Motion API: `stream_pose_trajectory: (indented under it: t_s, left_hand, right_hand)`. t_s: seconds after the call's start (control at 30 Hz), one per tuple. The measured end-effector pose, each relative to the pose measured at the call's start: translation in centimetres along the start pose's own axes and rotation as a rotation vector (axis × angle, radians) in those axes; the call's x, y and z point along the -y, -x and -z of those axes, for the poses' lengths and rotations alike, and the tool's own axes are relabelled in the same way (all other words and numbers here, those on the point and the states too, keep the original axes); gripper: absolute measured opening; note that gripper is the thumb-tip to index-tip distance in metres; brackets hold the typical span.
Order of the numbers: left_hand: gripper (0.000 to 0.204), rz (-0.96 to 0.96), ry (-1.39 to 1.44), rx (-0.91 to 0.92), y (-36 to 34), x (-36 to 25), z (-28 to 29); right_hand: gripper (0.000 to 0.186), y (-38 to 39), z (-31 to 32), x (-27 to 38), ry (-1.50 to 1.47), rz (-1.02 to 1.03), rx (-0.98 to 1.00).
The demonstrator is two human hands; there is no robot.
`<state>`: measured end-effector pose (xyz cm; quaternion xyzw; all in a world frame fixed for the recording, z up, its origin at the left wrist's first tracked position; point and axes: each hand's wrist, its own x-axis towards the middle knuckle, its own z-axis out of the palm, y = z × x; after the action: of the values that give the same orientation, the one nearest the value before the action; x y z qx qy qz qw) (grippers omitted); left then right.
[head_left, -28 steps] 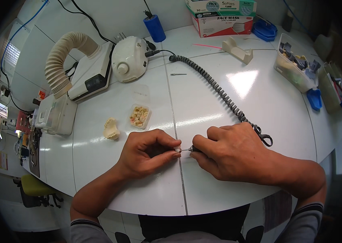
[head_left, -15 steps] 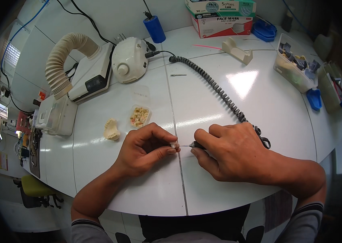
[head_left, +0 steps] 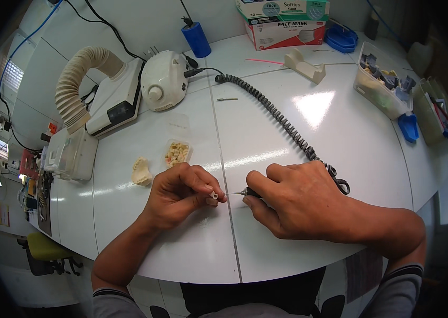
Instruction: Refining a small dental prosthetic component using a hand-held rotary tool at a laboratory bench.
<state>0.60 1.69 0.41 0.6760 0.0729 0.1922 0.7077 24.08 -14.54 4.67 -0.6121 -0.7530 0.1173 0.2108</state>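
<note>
Between thumb and fingertips, my left hand (head_left: 179, 193) pinches a small white tooth-like piece (head_left: 213, 195), probably a dental crown; its hollow end shows. My right hand (head_left: 301, 199) is closed round a rotary handpiece (head_left: 250, 193), whose thin metal bur points left. The bur's tip lies close by the left fingertips; whether it touches the piece I cannot tell. A black coiled cord (head_left: 282, 119) runs from behind my right hand to a white control unit (head_left: 164, 79). Beyond my left hand are a cream dental cast (head_left: 141, 172) and a clear tray of tooth-coloured pieces (head_left: 178, 152).
A suction box with a ribbed hose (head_left: 73, 79) stands at the far left, beside a clear plastic box (head_left: 70, 156). Mask boxes (head_left: 286, 33), a beige tape dispenser (head_left: 304, 66) and a bin of grey and cream pieces (head_left: 383, 85) line the far right. A loose bur (head_left: 227, 99) lies mid-table.
My left hand has shifted slightly left and turned the white piece, so its hollow end now shows. The handpiece has moved slightly left too. Pale dust shows on the table below the left hand.
</note>
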Motion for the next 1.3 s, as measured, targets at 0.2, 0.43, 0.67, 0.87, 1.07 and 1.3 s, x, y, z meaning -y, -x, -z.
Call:
stream_pose_trajectory:
  t_s: [0.2, 0.43, 0.67, 0.87, 1.07, 1.3]
  left_hand:
    - [0.016, -0.009, 0.007, -0.013, -0.1, 0.0, -0.2]
    - [0.016, 0.011, -0.02, -0.016, -0.1, -0.1, -0.3]
    - [0.02, -0.003, -0.046, -0.012, -0.1, -0.1, -0.4]
    - [0.025, 0.1, -0.121, -0.041, 0.1, -0.6, -0.8]
    - [0.027, 0.088, -0.275, -0.058, 0.3, -1.0, -1.2]
    - [0.023, 0.072, -0.361, -0.072, 0.0, -1.1, -1.7]
  right_hand:
    - [0.028, 0.0, 0.0, 0.0, 0.01, 0.008, 0.01]
    - [0.022, 0.1, -0.1, 0.1, 0.05, -0.02, 0.013]
    - [0.028, 0.0, 0.0, 0.0, 0.014, 0.017, 0.031]
    - [0.028, 0.2, -0.4, 0.0, 0.029, 0.036, -0.009]
    - [0.027, 0.2, -0.5, -0.1, 0.029, 0.065, -0.03]
    - [0.026, 0.2, -0.6, -0.1, 0.036, 0.067, -0.03]
